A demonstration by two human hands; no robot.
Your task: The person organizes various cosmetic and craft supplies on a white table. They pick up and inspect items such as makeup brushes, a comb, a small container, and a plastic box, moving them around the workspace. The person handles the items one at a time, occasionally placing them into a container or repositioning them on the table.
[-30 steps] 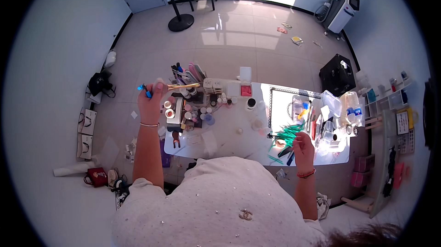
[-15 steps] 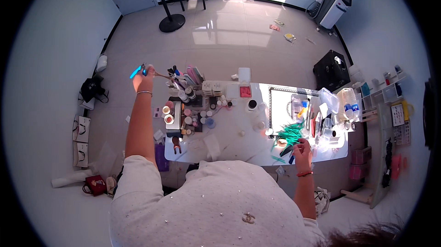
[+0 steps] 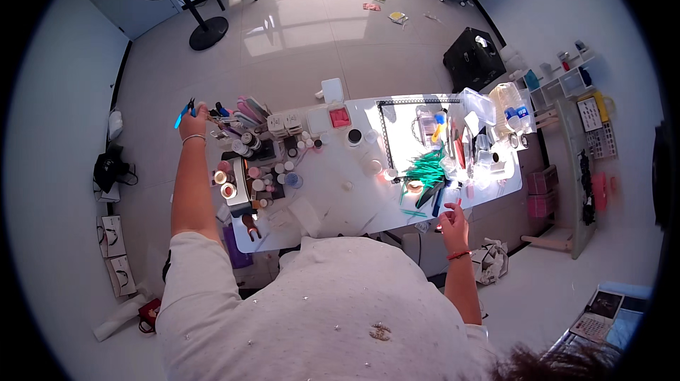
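Observation:
My left hand (image 3: 193, 124) is raised at the far left corner of the table, closed on a tool with bright blue handles that looks like pliers (image 3: 183, 113). Beside it stands a cluster of nail files and brushes (image 3: 248, 108). Over the table's front edge at the right, my right hand (image 3: 455, 228) has its fingers curled together. A small pinkish bit shows at the fingertips, too small to name. Just beyond that hand lie a pile of thin green sticks (image 3: 426, 167) and a dark blue pen-like item (image 3: 438, 201).
Small jars (image 3: 258, 185) crowd the table's left side. A pink-filled box (image 3: 340, 117) stands at the back. Clear plastic containers (image 3: 479, 108) fill the right end. Beyond the table are a black case (image 3: 473, 57) and a standing fan (image 3: 207, 32).
The whole view has shifted, moving the table left and up in the picture. My right hand has drawn back from the green sticks towards me. The blue-handled pliers stay in my left hand.

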